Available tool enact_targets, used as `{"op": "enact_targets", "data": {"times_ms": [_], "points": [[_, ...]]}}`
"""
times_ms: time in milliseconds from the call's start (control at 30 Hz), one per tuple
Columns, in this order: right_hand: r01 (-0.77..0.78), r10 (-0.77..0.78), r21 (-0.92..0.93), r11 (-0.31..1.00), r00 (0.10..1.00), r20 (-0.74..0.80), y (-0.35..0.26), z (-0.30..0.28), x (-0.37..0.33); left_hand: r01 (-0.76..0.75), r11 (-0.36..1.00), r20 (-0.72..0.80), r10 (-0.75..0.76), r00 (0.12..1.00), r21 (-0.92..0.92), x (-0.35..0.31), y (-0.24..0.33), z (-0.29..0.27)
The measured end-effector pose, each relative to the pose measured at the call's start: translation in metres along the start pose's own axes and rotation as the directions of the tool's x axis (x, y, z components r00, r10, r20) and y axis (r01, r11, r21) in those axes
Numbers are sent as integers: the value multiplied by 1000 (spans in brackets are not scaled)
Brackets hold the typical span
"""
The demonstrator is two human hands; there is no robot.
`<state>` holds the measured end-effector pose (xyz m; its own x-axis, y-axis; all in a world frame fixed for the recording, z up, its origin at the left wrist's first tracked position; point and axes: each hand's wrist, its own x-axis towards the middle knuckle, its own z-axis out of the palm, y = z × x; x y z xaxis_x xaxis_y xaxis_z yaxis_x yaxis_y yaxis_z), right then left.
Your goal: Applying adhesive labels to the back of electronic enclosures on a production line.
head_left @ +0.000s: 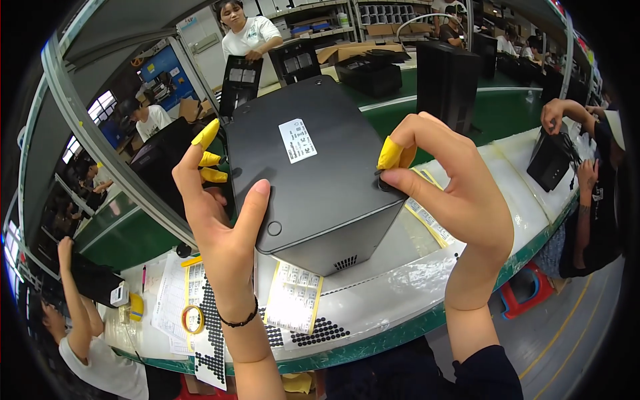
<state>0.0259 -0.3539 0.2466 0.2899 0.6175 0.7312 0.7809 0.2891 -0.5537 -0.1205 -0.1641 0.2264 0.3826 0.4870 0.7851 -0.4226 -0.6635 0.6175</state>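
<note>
A large dark grey box-shaped device (313,193) stands before me with a white label (297,140) on its broad upper face. Near its corners are round marks. My left hand (223,227) braces the left edge, thumb on the upper face and fingers along the side; the index finger points up. Yellow covers sheathe several fingertips. At the right near corner, my right hand (450,173) pinches thumb and a yellow-covered finger together on a small round black pad (383,185), partly hidden by the thumb.
Sheets of black round stickers (320,331), a white label sheet (293,297) and a yellow tape roll (193,320) lie on the white worktable (407,293). A co-worker at right handles a black device (552,163). Another black tower (448,87) stands beyond. A metal post rises at left.
</note>
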Motion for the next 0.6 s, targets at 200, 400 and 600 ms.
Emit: {"op": "enact_targets", "data": {"times_ms": [200, 400, 600], "points": [[278, -300, -273, 921, 953, -42, 0, 8, -6, -7, 998, -8, 8, 1000, 56, -2, 1, -4], [468, -514, -335, 818, 856, -59, 19, 8, -20, -5, 996, -12, 6, 1000, 90, -7, 9, 0], [-13, 135, 495, 869, 968, -211, 9, 43, -37, -69, 980, -23, 74, 997, 187, -18, 17, -9]]}}
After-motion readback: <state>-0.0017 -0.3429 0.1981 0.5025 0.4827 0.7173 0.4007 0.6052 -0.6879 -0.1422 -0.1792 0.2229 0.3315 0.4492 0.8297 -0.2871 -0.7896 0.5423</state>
